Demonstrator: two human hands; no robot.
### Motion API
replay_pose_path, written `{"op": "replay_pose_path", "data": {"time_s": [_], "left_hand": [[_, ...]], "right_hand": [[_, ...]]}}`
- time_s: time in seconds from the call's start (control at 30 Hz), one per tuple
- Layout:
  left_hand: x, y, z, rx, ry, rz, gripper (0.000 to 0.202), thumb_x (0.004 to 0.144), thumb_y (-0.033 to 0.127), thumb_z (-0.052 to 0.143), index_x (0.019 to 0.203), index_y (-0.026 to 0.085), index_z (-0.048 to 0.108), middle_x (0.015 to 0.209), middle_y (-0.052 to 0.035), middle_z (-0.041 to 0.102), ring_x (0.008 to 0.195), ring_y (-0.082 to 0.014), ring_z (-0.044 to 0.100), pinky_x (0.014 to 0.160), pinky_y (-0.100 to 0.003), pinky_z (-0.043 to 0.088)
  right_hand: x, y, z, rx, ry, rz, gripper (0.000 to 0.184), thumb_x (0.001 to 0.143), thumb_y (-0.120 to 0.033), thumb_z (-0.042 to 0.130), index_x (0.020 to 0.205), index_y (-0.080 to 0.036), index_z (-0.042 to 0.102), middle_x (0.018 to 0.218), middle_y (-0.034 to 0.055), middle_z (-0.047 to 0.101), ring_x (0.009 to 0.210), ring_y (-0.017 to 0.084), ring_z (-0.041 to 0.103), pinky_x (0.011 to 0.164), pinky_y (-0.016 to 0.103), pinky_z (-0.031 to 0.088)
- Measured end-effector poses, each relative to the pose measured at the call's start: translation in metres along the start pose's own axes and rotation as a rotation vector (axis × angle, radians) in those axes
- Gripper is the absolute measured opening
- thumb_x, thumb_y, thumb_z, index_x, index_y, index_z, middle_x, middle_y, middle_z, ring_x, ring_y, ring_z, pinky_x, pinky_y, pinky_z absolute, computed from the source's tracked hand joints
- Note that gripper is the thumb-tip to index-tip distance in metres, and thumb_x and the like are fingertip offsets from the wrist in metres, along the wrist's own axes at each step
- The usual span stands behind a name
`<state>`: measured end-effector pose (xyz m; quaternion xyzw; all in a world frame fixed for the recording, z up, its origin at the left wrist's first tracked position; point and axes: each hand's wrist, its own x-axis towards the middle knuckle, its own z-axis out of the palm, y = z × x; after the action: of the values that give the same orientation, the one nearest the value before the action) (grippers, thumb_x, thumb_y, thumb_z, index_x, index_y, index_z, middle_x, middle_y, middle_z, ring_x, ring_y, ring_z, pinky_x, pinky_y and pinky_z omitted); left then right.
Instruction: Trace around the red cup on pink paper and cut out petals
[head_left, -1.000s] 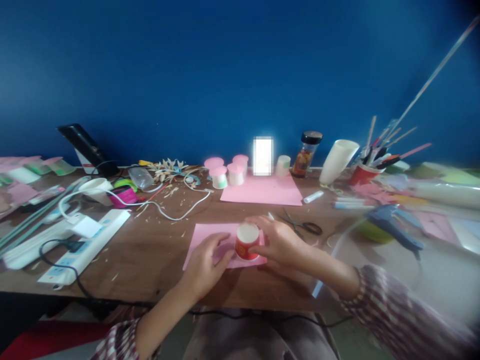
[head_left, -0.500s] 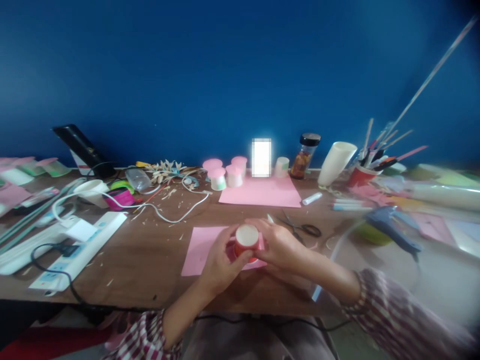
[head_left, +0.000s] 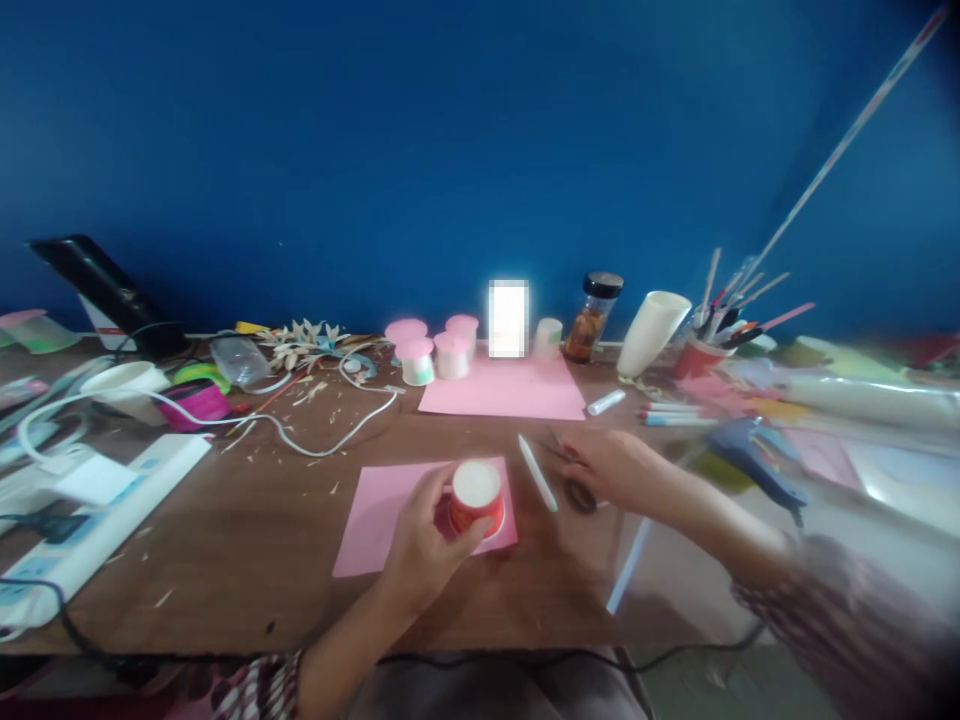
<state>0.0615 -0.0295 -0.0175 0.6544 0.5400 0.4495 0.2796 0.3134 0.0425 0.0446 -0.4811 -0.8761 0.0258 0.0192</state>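
A red paper cup (head_left: 477, 500) stands upside down, its pale base facing up, on a pink paper sheet (head_left: 375, 520). My left hand (head_left: 427, 525) is closed around the cup's left and near sides. To the right, a white pen (head_left: 538, 474) lies loose on the wood. Beyond the pen, my right hand (head_left: 611, 465) is on the scissors (head_left: 581, 494), its fingers closed at the handles; one dark loop shows below the hand. The exact grip is partly hidden.
Pink-topped cups (head_left: 414, 360) stand at the back beside a larger pink sheet (head_left: 502, 392). A glue gun (head_left: 757, 465) and a red cup of tools (head_left: 701, 358) are at right. At left lie a power strip (head_left: 112, 530) and white cable (head_left: 352, 435).
My right hand has left the cup, put down the white pen and moved right to the scissors. My left hand stays on the cup. The view has shifted slightly right.
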Motion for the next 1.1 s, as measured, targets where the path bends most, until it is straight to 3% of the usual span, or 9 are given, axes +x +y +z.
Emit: {"op": "replay_pose_path", "data": {"time_s": [0.1,0.2,0.33,0.47,0.6,0.67,0.8,0.97,1.1], "left_hand": [[-0.001,-0.001,0.000,0.018,0.010,-0.007,0.052,0.070,0.034,0.068,0.116,0.020,0.049,0.110,-0.0079,0.059,0.098,-0.0219,0.058,0.084,-0.038,0.049],[-0.002,-0.003,0.001,0.040,0.016,-0.010,0.053,0.069,0.033,0.068,0.117,0.021,0.048,0.111,-0.0075,0.058,0.099,-0.0217,0.057,0.086,-0.038,0.048],[-0.002,-0.005,0.002,0.062,0.031,-0.014,0.054,0.068,0.034,0.069,0.116,0.021,0.048,0.111,-0.0071,0.059,0.100,-0.0218,0.057,0.086,-0.037,0.048],[-0.004,-0.005,0.003,0.067,0.038,-0.050,0.056,0.067,0.035,0.069,0.116,0.021,0.047,0.110,-0.0074,0.060,0.099,-0.0223,0.058,0.086,-0.038,0.048],[-0.008,-0.006,0.005,0.052,0.071,-0.048,0.060,0.065,0.033,0.071,0.118,0.020,0.046,0.113,-0.0081,0.059,0.103,-0.0226,0.056,0.089,-0.038,0.046],[-0.009,-0.006,0.005,0.061,0.079,-0.020,0.056,0.067,0.031,0.070,0.117,0.020,0.047,0.111,-0.0078,0.059,0.102,-0.0225,0.056,0.088,-0.038,0.046],[-0.011,-0.004,0.003,0.114,0.105,0.062,0.053,0.069,0.030,0.068,0.117,0.019,0.049,0.114,-0.0099,0.055,0.106,-0.0234,0.052,0.091,-0.040,0.045],[-0.013,-0.003,0.003,0.157,0.108,0.028,0.050,0.072,0.030,0.066,0.117,0.019,0.048,0.113,-0.0110,0.053,0.105,-0.0243,0.052,0.090,-0.042,0.045],[-0.014,-0.003,0.004,0.141,0.099,-0.003,0.048,0.072,0.027,0.066,0.116,0.020,0.048,0.110,-0.0100,0.055,0.102,-0.0238,0.054,0.088,-0.041,0.047]], "right_hand": [[-0.008,0.010,0.003,-0.032,-0.074,0.034,0.009,0.084,-0.023,0.054,0.077,-0.018,0.057,0.076,0.0036,0.063,0.069,0.016,0.060,0.059,0.023,0.037],[-0.009,0.000,0.005,0.011,-0.081,0.035,0.009,0.086,-0.023,0.051,0.079,-0.018,0.056,0.077,0.0027,0.064,0.068,0.015,0.060,0.059,0.023,0.038],[0.000,-0.028,0.013,-0.023,-0.089,0.013,0.012,0.086,-0.028,0.052,0.092,-0.018,0.055,0.082,0.0049,0.066,0.072,0.019,0.064,0.061,0.025,0.041],[0.009,-0.042,0.029,-0.036,-0.083,0.042,0.036,0.083,-0.025,0.054,0.116,-0.014,0.047,0.096,0.0113,0.065,0.084,0.023,0.064,0.067,0.028,0.044],[0.013,-0.039,0.034,0.028,-0.095,0.087,0.034,0.080,-0.017,0.050,0.114,-0.013,0.048,0.091,0.0099,0.066,0.076,0.022,0.066,0.062,0.027,0.043],[0.013,-0.035,0.030,0.068,-0.095,0.099,0.028,0.079,-0.017,0.050,0.106,-0.014,0.051,0.087,0.0089,0.066,0.075,0.022,0.065,0.062,0.027,0.042],[0.017,-0.026,0.014,0.123,0.065,0.117,0.019,0.082,-0.024,0.049,0.099,-0.019,0.055,0.081,0.0042,0.066,0.067,0.019,0.062,0.057,0.026,0.039],[0.029,-0.018,-0.010,0.220,0.134,-0.035,0.020,0.087,-0.021,0.042,0.099,-0.020,0.059,0.086,0.0040,0.066,0.072,0.017,0.061,0.061,0.025,0.042],[0.041,-0.019,-0.018,0.123,0.139,-0.132,0.024,0.091,-0.022,0.039,0.102,-0.020,0.059,0.094,0.0061,0.066,0.079,0.019,0.062,0.066,0.028,0.046]]}}
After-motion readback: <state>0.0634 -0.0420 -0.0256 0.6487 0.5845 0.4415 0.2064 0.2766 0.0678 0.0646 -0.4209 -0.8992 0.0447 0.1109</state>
